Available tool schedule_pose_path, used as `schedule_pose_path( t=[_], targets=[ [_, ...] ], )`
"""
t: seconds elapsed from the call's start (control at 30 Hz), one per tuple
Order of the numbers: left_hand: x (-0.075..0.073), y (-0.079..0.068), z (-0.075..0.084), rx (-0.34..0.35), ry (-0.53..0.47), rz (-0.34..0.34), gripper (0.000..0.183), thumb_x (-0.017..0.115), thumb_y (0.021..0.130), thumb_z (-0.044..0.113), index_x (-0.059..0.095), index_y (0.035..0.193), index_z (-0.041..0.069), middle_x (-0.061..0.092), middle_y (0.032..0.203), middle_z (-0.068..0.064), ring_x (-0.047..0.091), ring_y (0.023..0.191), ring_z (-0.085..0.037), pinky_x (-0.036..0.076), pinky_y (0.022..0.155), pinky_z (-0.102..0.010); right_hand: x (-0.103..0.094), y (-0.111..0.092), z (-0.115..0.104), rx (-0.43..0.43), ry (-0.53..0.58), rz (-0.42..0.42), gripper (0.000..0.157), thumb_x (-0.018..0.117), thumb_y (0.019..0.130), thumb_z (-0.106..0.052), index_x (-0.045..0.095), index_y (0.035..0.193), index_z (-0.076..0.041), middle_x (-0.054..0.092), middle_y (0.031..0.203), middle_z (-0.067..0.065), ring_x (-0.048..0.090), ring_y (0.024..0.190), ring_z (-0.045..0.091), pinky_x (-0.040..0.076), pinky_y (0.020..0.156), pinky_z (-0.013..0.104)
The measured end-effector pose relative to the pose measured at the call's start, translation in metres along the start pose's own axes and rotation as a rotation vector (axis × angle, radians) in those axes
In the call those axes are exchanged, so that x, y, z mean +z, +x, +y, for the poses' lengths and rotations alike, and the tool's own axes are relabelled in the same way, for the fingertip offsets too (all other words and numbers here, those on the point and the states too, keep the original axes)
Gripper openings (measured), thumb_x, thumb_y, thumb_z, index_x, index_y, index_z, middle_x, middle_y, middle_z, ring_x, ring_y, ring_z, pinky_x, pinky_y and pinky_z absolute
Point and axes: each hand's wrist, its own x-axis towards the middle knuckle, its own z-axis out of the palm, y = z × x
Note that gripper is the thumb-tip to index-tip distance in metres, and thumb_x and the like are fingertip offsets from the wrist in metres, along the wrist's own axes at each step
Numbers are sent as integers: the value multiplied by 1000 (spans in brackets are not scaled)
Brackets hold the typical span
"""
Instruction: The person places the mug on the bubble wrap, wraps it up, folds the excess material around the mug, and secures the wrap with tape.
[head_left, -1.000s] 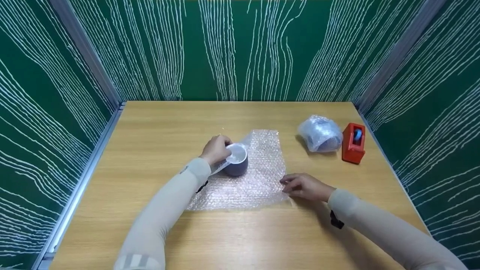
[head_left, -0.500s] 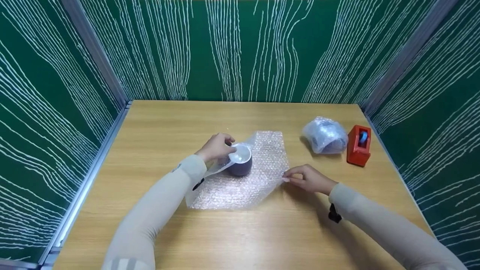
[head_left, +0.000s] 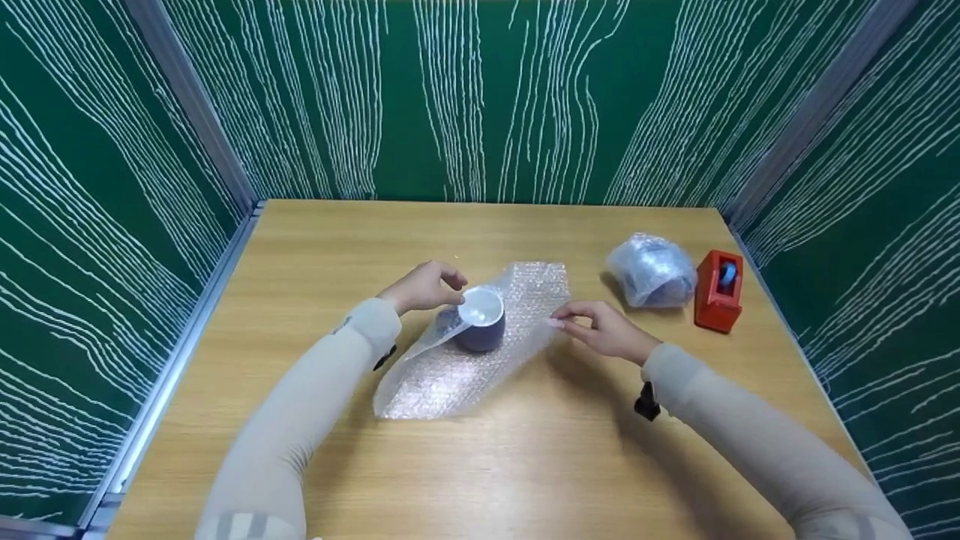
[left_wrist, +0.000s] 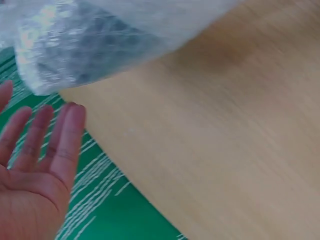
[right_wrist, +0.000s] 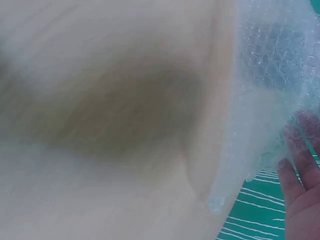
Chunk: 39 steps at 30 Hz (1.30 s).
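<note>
A dark purple-grey cup [head_left: 482, 336] with a white inside stands upright on a sheet of bubble wrap [head_left: 442, 382]. One flap of the sheet is folded up against its left side. My left hand [head_left: 426, 287] is at the cup's upper left, thumb at the rim and the flap's corner; in the left wrist view its fingers [left_wrist: 70, 135] are straight beside the wrap. My right hand [head_left: 606, 328] pinches the sheet's near right corner between thumb and fingers, raised and drawn toward the cup. In the right wrist view, fingertips [right_wrist: 295, 137] show through the clear wrap.
A bubble-wrapped bundle [head_left: 652, 271] lies at the back right of the wooden table [head_left: 337, 232]. Beside it, near the right edge, stands a red tape dispenser [head_left: 718, 292] with a blue core. Green panels with white wavy lines [head_left: 412, 97] enclose the table.
My right hand has lifted the sheet's near right corner and carried it up and left toward the cup. My left hand has eased back from inside the rim, its fingers loosening.
</note>
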Motion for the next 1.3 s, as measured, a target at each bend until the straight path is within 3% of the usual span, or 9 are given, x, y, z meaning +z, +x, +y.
schedule_pose_path(
  t=[0.07,0.27,0.57,0.8,0.97,1.1,1.17,1.3],
  targets=[
    [3,4,-6,28,11,-12,40,78,100,18,72,136,3,73,136,-16,65,134,-34,50,119,-50,0,6,-3,-11,6,9,15,71,104,-8,79,116,-2,80,117,17,70,105,15,57,85,23],
    [11,12,-14,52,-21,-3,44,82,96,15,72,137,4,74,133,-15,65,131,-33,52,116,-50,1,22,-11,-28,13,33,17,69,105,-5,77,117,2,79,118,20,72,113,28,56,106,38],
    [15,11,-15,51,-57,30,36,84,95,13,77,130,7,76,127,-12,66,124,-30,54,111,-49,4,48,-24,38,50,66,18,66,108,-10,76,117,2,76,120,24,69,115,31,55,105,48],
    [15,8,-19,75,-72,9,37,79,98,17,75,134,8,74,130,-11,67,119,-27,57,106,-46,7,71,-35,59,63,55,20,65,109,-13,75,119,1,77,122,20,69,117,33,54,108,55],
    [8,1,-25,101,-125,-85,52,75,97,15,67,147,10,68,145,-12,67,124,-31,57,110,-48,12,85,-37,38,82,58,20,65,109,-13,76,119,1,77,124,19,70,121,34,54,111,55],
    [5,-6,-27,109,-133,-150,69,81,93,19,57,158,15,60,156,-10,67,127,-32,55,115,-51,16,91,-37,25,82,78,20,66,109,-14,77,119,0,78,124,18,71,119,33,56,107,53],
    [6,-9,-27,111,-123,-155,77,86,91,22,53,161,16,58,158,-9,67,126,-30,54,115,-50,19,94,-39,21,68,89,20,66,109,-15,77,118,-1,79,122,17,71,118,34,53,109,54],
    [11,-11,-26,111,-120,-127,83,91,89,25,52,161,15,59,155,-8,66,124,-29,57,110,-46,22,99,-42,42,49,94,20,67,109,-18,78,118,-4,80,121,15,71,119,35,37,117,59]
  ],
)
